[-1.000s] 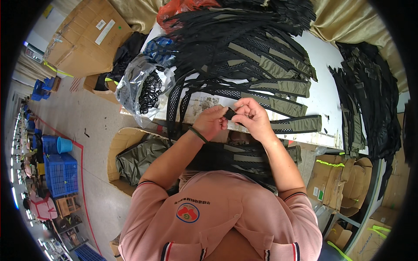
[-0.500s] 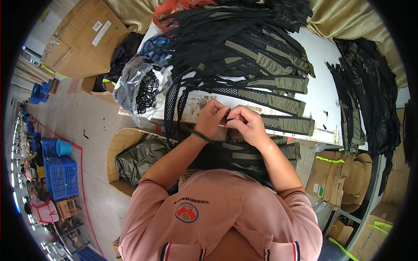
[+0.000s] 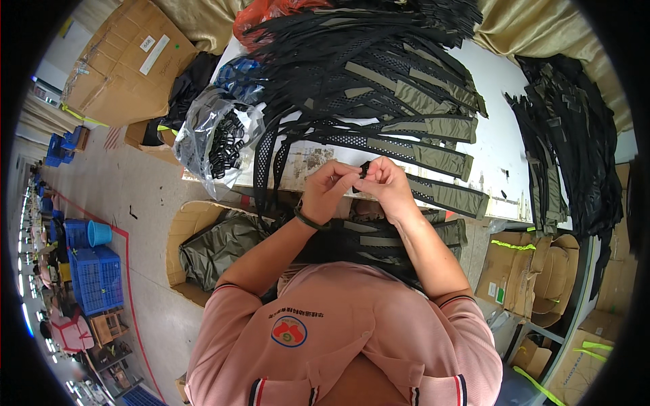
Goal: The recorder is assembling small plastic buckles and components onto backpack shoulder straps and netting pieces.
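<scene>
My left hand [image 3: 326,189] and my right hand [image 3: 388,187] meet over the near edge of the table, fingers pinched. Between their fingertips is a small black buckle [image 3: 364,168], mostly covered; its exact shape and any strap end in it are hard to make out. Just right of my right hand lies the nearest olive-and-black mesh strap [image 3: 450,195]; its narrow end is hidden by my hands. Beyond, many similar straps [image 3: 406,95] are heaped on the white table [image 3: 497,152]. Left of the hands, a clear plastic bag [image 3: 196,128] holds several black plastic buckles [image 3: 229,145].
Below the table edge, a cardboard box [image 3: 177,237] contains olive fabric [image 3: 223,247]. More straps lie across my lap [image 3: 379,240]. At the right hangs a dark pile of straps [image 3: 575,135], above open cartons [image 3: 521,271]. Blue crates [image 3: 96,274] stand on the floor far left.
Both hands have shifted slightly, the left fingers reaching further right. The small black buckle now shows above the fingertips. The straps on the table look the same.
</scene>
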Motion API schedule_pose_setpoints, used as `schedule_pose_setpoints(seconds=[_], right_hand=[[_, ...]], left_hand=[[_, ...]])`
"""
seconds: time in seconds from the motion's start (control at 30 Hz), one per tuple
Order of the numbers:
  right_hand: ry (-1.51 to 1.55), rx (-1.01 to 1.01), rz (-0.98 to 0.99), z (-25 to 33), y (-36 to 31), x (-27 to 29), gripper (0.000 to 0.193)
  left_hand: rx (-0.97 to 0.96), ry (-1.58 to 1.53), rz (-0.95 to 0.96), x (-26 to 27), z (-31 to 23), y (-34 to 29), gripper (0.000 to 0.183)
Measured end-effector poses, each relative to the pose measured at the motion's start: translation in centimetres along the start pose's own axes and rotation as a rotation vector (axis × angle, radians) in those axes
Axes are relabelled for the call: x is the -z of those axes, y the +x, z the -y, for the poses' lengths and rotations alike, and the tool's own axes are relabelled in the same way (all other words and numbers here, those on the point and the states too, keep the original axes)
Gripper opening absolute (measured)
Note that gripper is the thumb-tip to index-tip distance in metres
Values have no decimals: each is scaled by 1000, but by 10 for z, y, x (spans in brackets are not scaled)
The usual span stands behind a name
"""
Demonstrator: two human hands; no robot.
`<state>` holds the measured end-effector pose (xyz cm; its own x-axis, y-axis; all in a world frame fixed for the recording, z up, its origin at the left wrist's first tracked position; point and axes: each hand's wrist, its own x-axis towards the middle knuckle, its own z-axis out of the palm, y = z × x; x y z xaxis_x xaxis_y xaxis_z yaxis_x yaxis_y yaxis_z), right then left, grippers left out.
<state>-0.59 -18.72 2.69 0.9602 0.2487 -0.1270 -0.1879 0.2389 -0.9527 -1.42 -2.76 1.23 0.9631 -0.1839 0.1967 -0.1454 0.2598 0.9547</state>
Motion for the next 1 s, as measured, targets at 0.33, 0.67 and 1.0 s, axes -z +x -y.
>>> schedule_pose_setpoints(seconds=[0.33, 0.67, 1.0], right_hand=[[71, -122, 51, 27, -8, 4, 11], [-263, -217, 266, 55, -5, 30, 13], [-1559, 79, 34, -25, -19, 97, 65]], left_hand=[[-162, 143, 106, 2, -2, -3, 23], [342, -236, 249, 10, -37, -31, 17], [55, 1144, 120, 107, -70, -71, 37]])
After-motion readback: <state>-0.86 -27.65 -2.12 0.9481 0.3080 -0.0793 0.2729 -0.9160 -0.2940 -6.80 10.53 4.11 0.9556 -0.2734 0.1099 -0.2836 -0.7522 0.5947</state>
